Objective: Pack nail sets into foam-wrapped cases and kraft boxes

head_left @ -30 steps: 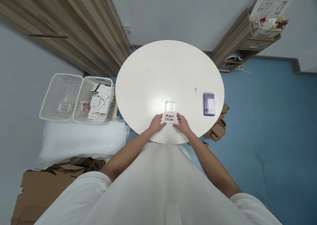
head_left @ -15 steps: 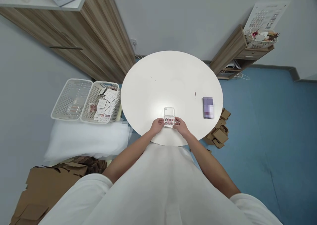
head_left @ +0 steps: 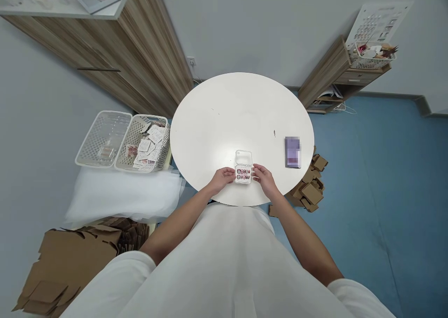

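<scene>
A small clear plastic case [head_left: 243, 181] lies near the front edge of the round white table [head_left: 217, 94]. Its clear lid [head_left: 244, 157] is folded back, away from me. Two rows of small red, pink and dark patterned pieces, resembling press-on nails, fill the bottom half. My left hand [head_left: 223, 178] grips the case's left edge with its fingertips. At the right edge, my right hand [head_left: 265, 180] has its fingers apart, the tips close beside the case. Whether those right fingertips touch it is hard to make out.
Farther right on the table lies a blurred purple item [head_left: 292, 152]. Two white baskets stand left, one with paper packets [head_left: 149, 145]. Translucent sheets [head_left: 122, 194] and flattened cardboard [head_left: 70, 262] lie nearer me. Cardboard boxes [head_left: 311, 192] sit on the floor at right.
The case has shifted slightly right and toward me, and sits at a slight angle. My right hand's fingers have spread and drawn back from its edge. The camera view has shifted a little.
</scene>
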`<act>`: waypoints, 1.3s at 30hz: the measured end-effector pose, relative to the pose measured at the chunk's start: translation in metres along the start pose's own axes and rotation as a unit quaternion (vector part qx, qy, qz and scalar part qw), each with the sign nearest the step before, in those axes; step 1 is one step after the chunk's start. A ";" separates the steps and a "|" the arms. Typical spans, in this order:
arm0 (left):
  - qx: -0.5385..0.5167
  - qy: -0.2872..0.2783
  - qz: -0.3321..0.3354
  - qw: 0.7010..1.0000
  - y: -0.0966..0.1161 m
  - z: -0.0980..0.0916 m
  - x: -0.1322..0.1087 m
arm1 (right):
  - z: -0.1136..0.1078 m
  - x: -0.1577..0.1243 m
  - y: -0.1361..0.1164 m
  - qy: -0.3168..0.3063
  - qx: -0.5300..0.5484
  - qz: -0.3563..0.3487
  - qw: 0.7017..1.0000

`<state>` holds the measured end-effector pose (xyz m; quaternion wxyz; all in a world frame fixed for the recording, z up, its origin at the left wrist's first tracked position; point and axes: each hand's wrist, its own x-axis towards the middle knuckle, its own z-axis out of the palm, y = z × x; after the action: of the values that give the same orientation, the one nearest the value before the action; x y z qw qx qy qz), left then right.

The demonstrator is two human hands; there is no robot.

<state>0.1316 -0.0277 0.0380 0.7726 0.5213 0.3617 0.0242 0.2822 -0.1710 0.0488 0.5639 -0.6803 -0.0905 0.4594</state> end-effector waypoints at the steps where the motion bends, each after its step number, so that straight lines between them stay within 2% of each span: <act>1: -0.003 -0.005 -0.002 1.000 0.001 0.001 0.000 | -0.002 0.002 -0.002 -0.006 0.014 0.013 1.000; 9: -0.041 -0.044 -0.027 0.998 0.002 0.010 -0.006 | -0.004 0.014 -0.018 -0.043 0.075 0.048 0.995; 13: -0.056 -0.048 -0.049 0.996 0.004 0.012 -0.010 | -0.007 0.014 -0.022 -0.053 0.084 0.026 0.995; 23: -0.133 -0.036 -0.067 0.988 0.007 0.020 -0.006 | -0.016 -0.001 -0.033 -0.125 0.110 -0.005 0.986; 28: -0.143 -0.035 -0.070 0.987 0.008 0.024 -0.004 | -0.017 -0.008 -0.025 -0.106 0.088 -0.001 0.990; 32: -0.130 -0.030 -0.066 0.989 0.008 0.025 -0.004 | -0.015 -0.017 -0.012 -0.090 0.093 0.031 0.991; 39: -0.147 -0.031 -0.058 0.987 0.007 0.026 -0.009 | -0.009 -0.021 -0.006 -0.030 0.081 0.033 0.996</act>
<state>0.1421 -0.0488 0.0533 0.8518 0.3805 0.3598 0.0161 0.2787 -0.1886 0.0644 0.5991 -0.6205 -0.0474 0.5038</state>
